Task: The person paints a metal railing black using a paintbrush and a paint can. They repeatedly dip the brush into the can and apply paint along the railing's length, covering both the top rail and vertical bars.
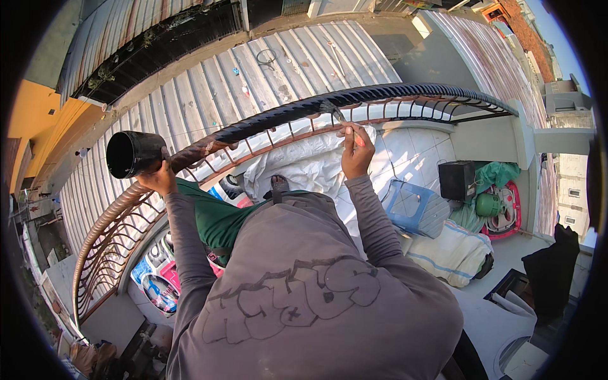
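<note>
My left hand [159, 178] is closed round a black cylindrical paint container [138, 154], held up beside the railing with its dark mouth facing left. A paintbrush [334, 112] with a dark-coated head is pinched in my right hand [357, 152]. Its bristles touch the inner side of the curved balcony railing [266, 115]. From the middle to the right the top rail is glossy black. Toward the left it is brown, with dark patches near my left hand. Thin curved bars run below it.
Corrugated metal roofing [202, 95] lies beyond the railing. A white sheet [304, 163] covers floor near my feet. To the right are a blue plastic stool [411, 206], a black box [456, 180], a pink container [513, 209] and a white sack [446, 253]. Colourful packages [158, 285] lie at left.
</note>
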`<state>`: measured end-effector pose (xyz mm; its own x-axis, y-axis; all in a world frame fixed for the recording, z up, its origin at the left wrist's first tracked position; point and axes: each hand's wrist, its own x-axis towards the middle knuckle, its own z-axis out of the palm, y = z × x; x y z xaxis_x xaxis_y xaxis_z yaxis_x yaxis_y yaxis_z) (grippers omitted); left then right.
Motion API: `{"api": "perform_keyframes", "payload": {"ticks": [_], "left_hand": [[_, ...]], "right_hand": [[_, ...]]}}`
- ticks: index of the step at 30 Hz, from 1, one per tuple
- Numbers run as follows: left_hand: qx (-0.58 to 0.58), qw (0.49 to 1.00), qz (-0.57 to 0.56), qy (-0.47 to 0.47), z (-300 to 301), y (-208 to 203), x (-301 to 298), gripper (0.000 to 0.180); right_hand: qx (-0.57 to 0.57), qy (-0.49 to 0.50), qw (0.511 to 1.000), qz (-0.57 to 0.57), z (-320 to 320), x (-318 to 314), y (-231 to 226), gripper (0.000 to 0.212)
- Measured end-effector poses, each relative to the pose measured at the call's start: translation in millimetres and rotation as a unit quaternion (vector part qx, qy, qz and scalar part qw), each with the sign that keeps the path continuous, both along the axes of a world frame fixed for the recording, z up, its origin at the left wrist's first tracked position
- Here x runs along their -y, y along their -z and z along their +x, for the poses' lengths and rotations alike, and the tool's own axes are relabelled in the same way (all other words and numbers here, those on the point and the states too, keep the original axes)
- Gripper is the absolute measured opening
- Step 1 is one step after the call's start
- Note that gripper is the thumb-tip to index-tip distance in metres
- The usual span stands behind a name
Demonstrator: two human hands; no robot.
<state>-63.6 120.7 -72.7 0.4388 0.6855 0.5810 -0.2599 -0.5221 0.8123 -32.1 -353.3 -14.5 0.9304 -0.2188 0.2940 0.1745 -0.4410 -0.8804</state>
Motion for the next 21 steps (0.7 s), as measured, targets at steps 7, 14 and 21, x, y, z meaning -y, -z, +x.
{"api": "perform_keyframes", "payload": {"ticks": [7, 14, 21], "left_hand": [[0.046, 0.998, 0.009, 0.034, 7.3, -12.7, 1.2, 0.078], [0.025, 0.999, 0.028, 0.012, 4.8, -18.4, -1.3, 0.084], [-0.019, 0.999, 0.031, -0.007, 7.8, -18.1, -3.8, 0.086]], "right_hand": [[0.083, -0.09, 0.985, -0.119, -8.3, -50.0, -13.4, 0.01], [0.037, -0.138, 0.99, -0.007, 1.6, -27.1, 2.6, 0.018], [0.107, 0.143, 0.974, -0.14, 19.6, 65.4, 7.4, 0.013]]}}
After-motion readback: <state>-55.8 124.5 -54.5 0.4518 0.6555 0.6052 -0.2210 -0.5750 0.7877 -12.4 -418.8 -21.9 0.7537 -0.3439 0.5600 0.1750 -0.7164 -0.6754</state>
